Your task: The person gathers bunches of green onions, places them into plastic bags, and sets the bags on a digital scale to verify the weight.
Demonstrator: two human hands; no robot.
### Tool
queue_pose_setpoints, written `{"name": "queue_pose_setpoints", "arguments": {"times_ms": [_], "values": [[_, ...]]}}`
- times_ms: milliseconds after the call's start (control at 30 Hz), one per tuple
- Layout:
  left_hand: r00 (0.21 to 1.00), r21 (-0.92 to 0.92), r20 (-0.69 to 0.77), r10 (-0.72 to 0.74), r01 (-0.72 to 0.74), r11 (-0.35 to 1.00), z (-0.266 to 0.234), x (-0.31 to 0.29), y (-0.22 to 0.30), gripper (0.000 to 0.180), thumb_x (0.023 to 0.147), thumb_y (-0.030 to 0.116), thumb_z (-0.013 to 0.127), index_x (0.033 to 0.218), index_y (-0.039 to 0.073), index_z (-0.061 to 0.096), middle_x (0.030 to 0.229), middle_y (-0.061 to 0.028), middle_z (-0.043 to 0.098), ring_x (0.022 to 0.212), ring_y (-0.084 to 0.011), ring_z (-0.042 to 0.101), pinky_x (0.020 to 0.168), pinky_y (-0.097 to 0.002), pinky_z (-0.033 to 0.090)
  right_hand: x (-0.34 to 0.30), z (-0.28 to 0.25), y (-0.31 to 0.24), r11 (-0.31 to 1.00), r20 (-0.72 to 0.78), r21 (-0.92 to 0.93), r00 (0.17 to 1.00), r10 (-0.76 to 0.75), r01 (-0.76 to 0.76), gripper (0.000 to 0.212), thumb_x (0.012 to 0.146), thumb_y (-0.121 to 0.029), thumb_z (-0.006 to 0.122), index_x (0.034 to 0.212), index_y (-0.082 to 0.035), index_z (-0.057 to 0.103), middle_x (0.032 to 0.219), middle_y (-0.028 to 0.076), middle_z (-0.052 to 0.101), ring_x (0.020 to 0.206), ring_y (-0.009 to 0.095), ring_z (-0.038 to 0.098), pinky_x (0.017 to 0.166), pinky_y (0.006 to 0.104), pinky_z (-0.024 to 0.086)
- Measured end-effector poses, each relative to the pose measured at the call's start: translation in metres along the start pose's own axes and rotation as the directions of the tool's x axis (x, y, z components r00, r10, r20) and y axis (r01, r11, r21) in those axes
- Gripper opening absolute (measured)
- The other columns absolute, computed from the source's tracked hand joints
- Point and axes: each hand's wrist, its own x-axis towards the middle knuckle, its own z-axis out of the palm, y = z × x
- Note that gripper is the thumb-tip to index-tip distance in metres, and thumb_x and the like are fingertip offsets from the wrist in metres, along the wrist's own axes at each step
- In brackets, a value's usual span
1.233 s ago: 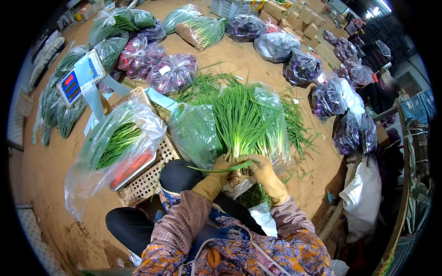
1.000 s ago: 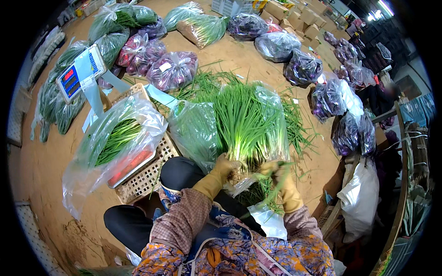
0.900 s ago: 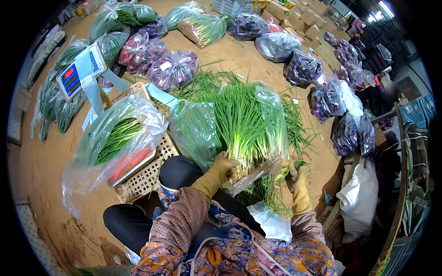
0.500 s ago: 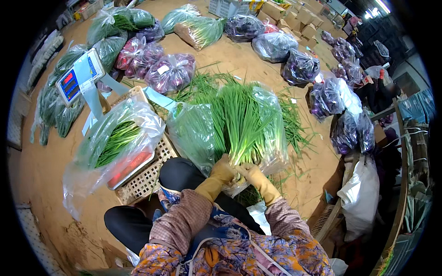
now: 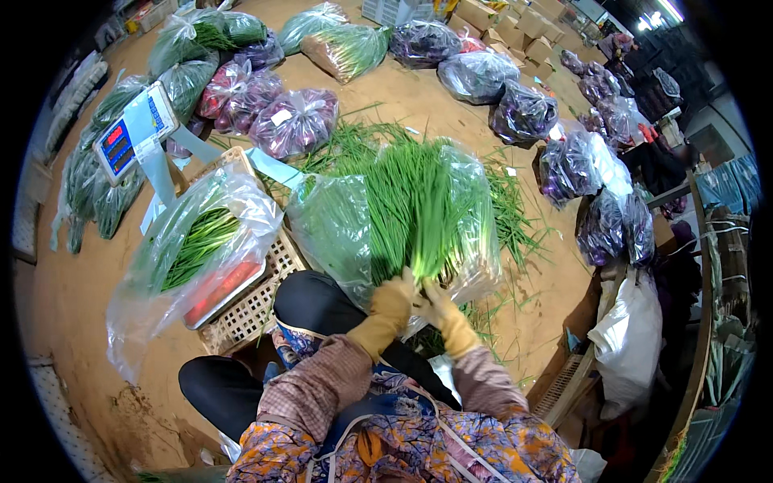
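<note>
In a yellow rubber glove, my left hand is closed round the pale root ends of a bunch of scallions. My right hand, gloved alike, grips the same ends from the other side. The long green leaves fan away from me and are smeared by motion. Under the bunch lies an opened clear plastic bag with more scallions on it, its right flap beside the bunch. The fingertips are partly hidden by the stems and each other.
Left of my knees, a tan plastic crate bears a red-and-white scale tray with bagged scallions. A scale display stands behind. Bags of purple produce ring the floor; loose leaves lie right. Cardboard boxes are stacked far off.
Both hands have shifted slightly, and the bunch between them has been gathered tighter and swung a little. The right hand's fingers have turned upward along the stems.
</note>
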Motion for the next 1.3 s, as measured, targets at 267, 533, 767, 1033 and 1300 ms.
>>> {"name": "queue_pose_setpoints", "arguments": {"times_ms": [267, 533, 767, 1033, 1300], "values": [[0.92, -0.347, -0.169, 0.354, -0.391, 0.852, -0.086, -0.032, -0.025, 0.057, 0.072, 0.021, 0.064, 0.119, -0.001, 0.042, 0.115, -0.0227, 0.047, 0.107, -0.0379, 0.046, 0.088, -0.0415, 0.04, 0.02, 0.016, -0.013, 0.878, -0.005, 0.479, 1.0, 0.002, 0.001, 0.036, 0.082, -0.015, 0.054, 0.115, -0.003, 0.049, 0.063, 0.003, 0.053, 0.059, 0.017, 0.055, 0.049, 0.0287, 0.05], [0.603, 0.23, -0.787, -0.135, 0.489, 0.842, -0.265, -0.163, -0.181, 0.073, 0.068, 0.017, 0.069, 0.129, 0.002, 0.032, 0.133, -0.0216, 0.03, 0.123, -0.0422, 0.025, 0.101, -0.0477, 0.023, 0.009, 0.12, -0.076, 0.948, 0.262, 0.291, 0.942, -0.21, 0.13, 0.041, 0.079, -0.012, 0.056, 0.117, -0.001, 0.045, 0.063, 0.004, 0.052, 0.055, 0.016, 0.054, 0.044, 0.0263, 0.048], [0.324, 0.155, -0.906, -0.272, 0.853, 0.499, -0.286, -0.261, -0.256, 0.076, 0.071, 0.041, 0.066, 0.127, 0.0, 0.035, 0.125, -0.0211, 0.041, 0.115, -0.0338, 0.04, 0.092, -0.0398, 0.036, -0.03, 0.313, -0.081, 0.58, 0.642, -0.546, 0.746, -0.175, 0.605, 0.036, 0.076, -0.012, 0.06, 0.11, -0.003, 0.048, 0.072, 0.009, 0.058, 0.043, 0.011, 0.053, 0.032, 0.0216, 0.041], [0.273, -0.459, -0.738, -0.617, 0.466, 0.756, -0.285, -0.261, -0.299, 0.058, 0.076, 0.038, 0.063, 0.117, 0.002, 0.044, 0.108, -0.014, 0.05, 0.089, -0.0212, 0.042, 0.073, -0.0291, 0.036, 0.02, 0.429, 0.038, -0.226, 0.965, 0.251, -0.225, 0.136, 0.941, 0.062, 0.06, 0.009, 0.048, 0.121, -0.004, 0.045, 0.087, 0.013, 0.059, 0.088, 0.029, 0.055, 0.075, 0.0393, 0.044], [0.466, -0.817, -0.514, -0.72, -0.523, 0.244, -0.335, -0.294, -0.32, 0.043, 0.08, 0.036, 0.059, 0.107, 0.003, 0.052, 0.09, -0.007, 0.058, 0.063, -0.0087, 0.044, 0.054, -0.0184, 0.035, 0.131, 0.441, 0.031, -0.439, 0.754, -0.513, 0.632, 0.18, 0.738, 0.046, 0.071, -0.001, 0.053, 0.116, -0.003, 0.047, 0.106, 0.018, 0.056, 0.099, 0.031, 0.054, 0.09, 0.0355, 0.041]]}}
